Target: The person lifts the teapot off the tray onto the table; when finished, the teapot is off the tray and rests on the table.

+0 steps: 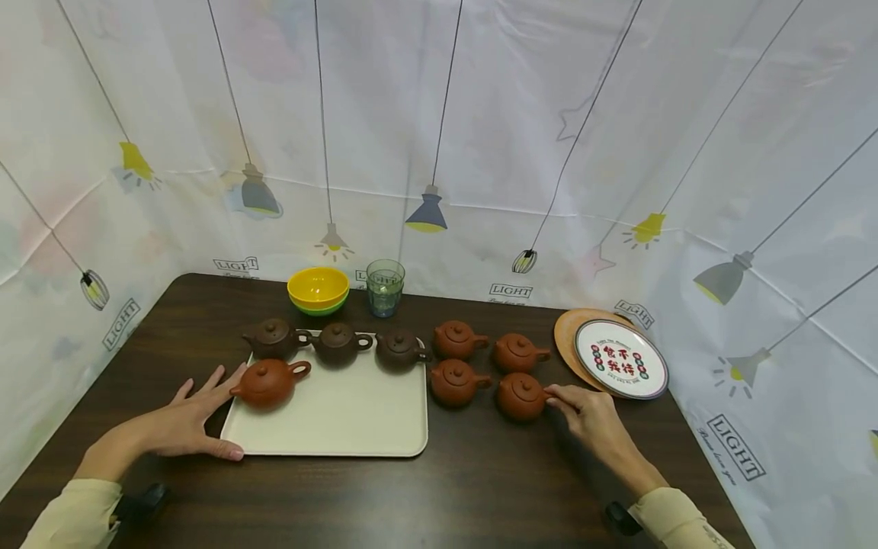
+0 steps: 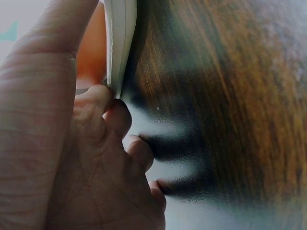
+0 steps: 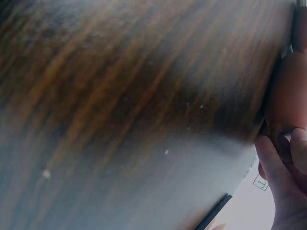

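My right hand (image 1: 595, 421) pinches the handle of a reddish-brown teapot (image 1: 521, 397), the front right one in a cluster on the table. The right wrist view shows finger and thumb at the handle of that teapot (image 3: 288, 93). On the left, my left hand (image 1: 180, 421) lies with fingers spread at the left edge of a cream tray (image 1: 336, 427). In the left wrist view its fingers touch the rim of the tray (image 2: 120, 43). One reddish-brown teapot (image 1: 267, 383) sits on the tray's left side, and dark brown teapots (image 1: 338, 345) line its back edge.
More reddish-brown teapots (image 1: 456, 383) stand just right of the tray. Behind it are stacked yellow and green bowls (image 1: 318, 288) and a green glass (image 1: 386, 287). A white plate (image 1: 620, 360) overlaps a round wooden board (image 1: 566, 343) at the right. A printed curtain (image 1: 480, 137) hangs behind the table.
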Available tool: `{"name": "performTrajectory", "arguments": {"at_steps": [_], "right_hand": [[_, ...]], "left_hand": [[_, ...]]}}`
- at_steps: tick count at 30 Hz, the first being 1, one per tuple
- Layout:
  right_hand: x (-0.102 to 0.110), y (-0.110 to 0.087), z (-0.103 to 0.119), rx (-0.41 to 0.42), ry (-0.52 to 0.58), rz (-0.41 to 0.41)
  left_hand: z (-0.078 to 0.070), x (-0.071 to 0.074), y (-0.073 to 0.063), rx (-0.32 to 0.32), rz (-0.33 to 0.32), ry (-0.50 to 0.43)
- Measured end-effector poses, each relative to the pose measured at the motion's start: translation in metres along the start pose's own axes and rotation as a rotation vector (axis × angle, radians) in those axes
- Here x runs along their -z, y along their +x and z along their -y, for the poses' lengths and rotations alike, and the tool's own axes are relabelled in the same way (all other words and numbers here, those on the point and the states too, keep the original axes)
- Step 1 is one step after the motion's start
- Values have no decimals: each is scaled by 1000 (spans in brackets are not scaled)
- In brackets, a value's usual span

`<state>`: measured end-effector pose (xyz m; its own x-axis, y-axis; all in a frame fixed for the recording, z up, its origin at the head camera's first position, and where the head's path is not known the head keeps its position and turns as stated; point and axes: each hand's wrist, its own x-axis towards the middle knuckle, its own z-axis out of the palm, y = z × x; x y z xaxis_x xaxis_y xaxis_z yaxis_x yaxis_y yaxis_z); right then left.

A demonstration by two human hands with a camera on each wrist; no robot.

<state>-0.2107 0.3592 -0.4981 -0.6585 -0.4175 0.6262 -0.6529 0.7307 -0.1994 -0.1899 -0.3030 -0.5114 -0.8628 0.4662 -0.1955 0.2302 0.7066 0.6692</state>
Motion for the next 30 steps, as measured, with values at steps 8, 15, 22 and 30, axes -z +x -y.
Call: {"name": "performTrajectory", "arguments": {"at_steps": [8,15,22,30], "right_hand": [[2,-3,-1,-48,14,12],[3,12,11,-45,29,-53],[-8,57,51,-16,229,-8],[-48,106,107,58,396,175]], "left_hand": [[-2,2,3,-8,2,8],[-4,4,6,3,7,17],[-3,3,5,2,10,21],[-3,1,2,-13,0,7]]}}
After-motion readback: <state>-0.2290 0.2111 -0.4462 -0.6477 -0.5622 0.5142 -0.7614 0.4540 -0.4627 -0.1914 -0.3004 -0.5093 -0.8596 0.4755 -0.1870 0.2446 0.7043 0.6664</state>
